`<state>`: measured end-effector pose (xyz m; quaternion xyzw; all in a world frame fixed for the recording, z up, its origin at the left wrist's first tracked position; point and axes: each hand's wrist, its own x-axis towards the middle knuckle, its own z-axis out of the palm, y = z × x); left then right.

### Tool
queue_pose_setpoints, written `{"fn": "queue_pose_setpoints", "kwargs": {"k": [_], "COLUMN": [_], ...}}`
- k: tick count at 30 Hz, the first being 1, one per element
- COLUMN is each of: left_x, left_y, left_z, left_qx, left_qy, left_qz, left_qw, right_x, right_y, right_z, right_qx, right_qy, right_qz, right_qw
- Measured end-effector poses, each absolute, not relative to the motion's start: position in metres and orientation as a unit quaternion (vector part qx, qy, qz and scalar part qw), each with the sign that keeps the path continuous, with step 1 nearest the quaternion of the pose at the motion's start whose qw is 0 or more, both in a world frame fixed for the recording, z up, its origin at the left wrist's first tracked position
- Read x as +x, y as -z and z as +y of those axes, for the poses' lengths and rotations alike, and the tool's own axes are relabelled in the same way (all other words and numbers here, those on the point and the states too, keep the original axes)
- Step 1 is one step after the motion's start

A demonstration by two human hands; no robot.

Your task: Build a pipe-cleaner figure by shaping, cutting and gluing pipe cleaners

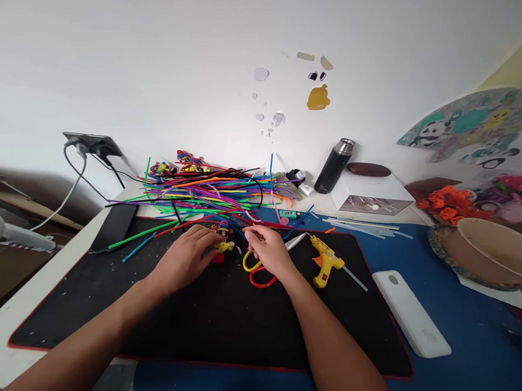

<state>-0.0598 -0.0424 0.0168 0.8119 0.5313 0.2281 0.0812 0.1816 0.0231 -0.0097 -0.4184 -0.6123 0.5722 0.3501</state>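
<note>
My left hand (189, 255) is closed around a small figure (225, 245) of yellow, red and blue pipe cleaner, low over the black mat. Part of the figure is hidden behind my fingers. To its right, my right hand (267, 249) has its thumb and fingers pressed together; what they hold, if anything, cannot be made out. Beneath and beside that hand lie scissors (263, 276) with one yellow and one red handle loop, blades pointing up and right. A yellow glue gun (326, 262) with a glue stick in its back rests further right.
A heap of colourful pipe cleaners (199, 193) spreads behind the mat (215, 320), with several finished figures (191, 161) at the wall. Around stand a black flask (336, 165), glue sticks (368, 228), a white power bank (411, 313), a phone (114, 226) and a bowl (504, 253).
</note>
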Motion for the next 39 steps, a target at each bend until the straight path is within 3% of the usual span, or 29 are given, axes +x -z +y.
{"fn": "queue_pose_setpoints", "kwargs": {"k": [24,30,39], "left_x": [-0.069,-0.035,-0.017], "left_y": [-0.031,-0.048,-0.023], "left_z": [-0.042,-0.016,0.016], "left_qx": [0.801,0.881,0.899], "left_qy": [-0.267,-0.161,-0.021], "left_qz": [0.530,0.440,0.438], "left_qw": [0.076,0.063,-0.003], "right_x": [0.180,0.182,0.191], "right_y": [0.010,0.013,0.005], "right_z": [0.020,0.022,0.030], "right_qx": [-0.448,-0.450,-0.465], "right_qy": [-0.510,-0.505,-0.412], "right_qz": [-0.658,-0.658,-0.712], "right_qw": [0.326,0.332,0.326]}}
